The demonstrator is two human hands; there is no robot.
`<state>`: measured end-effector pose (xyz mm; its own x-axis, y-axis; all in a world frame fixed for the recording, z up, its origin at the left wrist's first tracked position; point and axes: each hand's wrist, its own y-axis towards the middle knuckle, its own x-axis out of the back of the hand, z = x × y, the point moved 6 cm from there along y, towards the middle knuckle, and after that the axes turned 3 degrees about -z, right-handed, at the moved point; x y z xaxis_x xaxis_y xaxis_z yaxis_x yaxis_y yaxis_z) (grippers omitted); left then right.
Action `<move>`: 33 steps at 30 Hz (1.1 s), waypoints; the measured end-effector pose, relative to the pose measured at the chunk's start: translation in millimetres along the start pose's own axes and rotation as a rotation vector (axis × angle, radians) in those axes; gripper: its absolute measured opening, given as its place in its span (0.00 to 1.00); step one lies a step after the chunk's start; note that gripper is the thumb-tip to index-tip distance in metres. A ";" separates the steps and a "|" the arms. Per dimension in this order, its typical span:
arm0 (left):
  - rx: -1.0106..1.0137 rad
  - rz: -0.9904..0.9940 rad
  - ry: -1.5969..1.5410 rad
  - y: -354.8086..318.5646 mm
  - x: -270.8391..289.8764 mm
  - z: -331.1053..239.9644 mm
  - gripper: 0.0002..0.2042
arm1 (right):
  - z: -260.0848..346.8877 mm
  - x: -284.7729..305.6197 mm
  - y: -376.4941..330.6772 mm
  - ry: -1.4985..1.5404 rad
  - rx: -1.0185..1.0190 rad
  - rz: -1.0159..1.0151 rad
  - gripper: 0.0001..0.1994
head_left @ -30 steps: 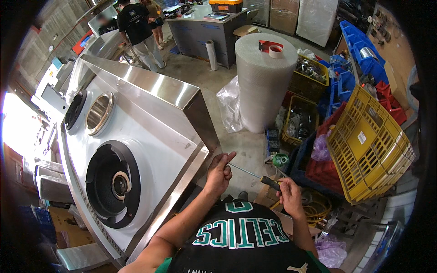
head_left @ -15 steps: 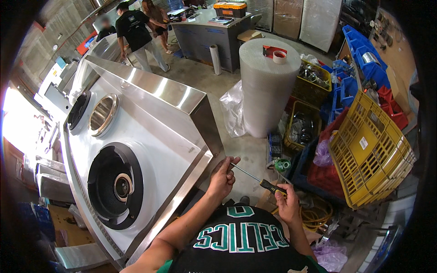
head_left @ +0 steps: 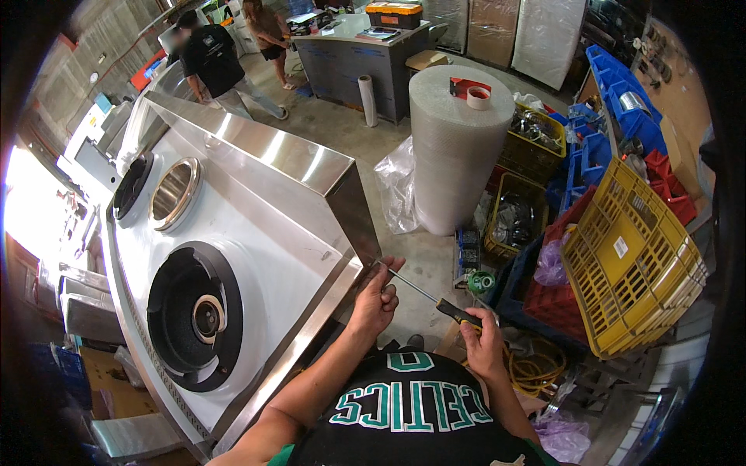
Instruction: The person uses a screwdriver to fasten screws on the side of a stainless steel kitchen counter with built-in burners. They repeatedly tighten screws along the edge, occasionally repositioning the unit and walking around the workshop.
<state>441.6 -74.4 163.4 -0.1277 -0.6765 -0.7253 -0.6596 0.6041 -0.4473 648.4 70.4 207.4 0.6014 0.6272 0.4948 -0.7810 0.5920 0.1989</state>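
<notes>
My right hand (head_left: pixel 483 342) is closed round the black and yellow handle of a screwdriver (head_left: pixel 454 311). The metal shaft slants up and left to the rear corner of a stainless steel stove (head_left: pixel 299 260). My left hand (head_left: pixel 375 301) is at that corner, thumb and fingers pinched about the shaft's tip; whatever they hold there is too small to make out. On the stove top sit a large black burner ring (head_left: pixel 165 311), a metal-rimmed round opening (head_left: pixel 159 203) and a second black ring (head_left: pixel 134 186) farther off.
A tall roll of bubble wrap (head_left: pixel 458 159) stands beyond my hands, a tape dispenser (head_left: pixel 475 95) on top. To the right are yellow crates (head_left: pixel 633 264) and blue bins (head_left: pixel 614 85). One person (head_left: pixel 211 62) bends behind the stove; another (head_left: pixel 266 35) stands near a grey counter (head_left: pixel 346 70).
My right hand and the screwdriver have shifted slightly up and left, and the tip sits closer to the stove's corner. The person behind the stove has moved left and bent lower.
</notes>
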 end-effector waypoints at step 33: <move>0.003 0.095 0.394 -2.6 -4.2 31.9 0.18 | -56.1 -35.7 3.0 0.999 -0.992 0.471 0.21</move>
<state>467.5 -59.7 150.8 -0.4624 -0.7272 -0.5073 -0.6294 0.6722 -0.3900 634.1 78.2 142.8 0.5165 0.6910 -0.5057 -0.7489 0.0782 -0.6580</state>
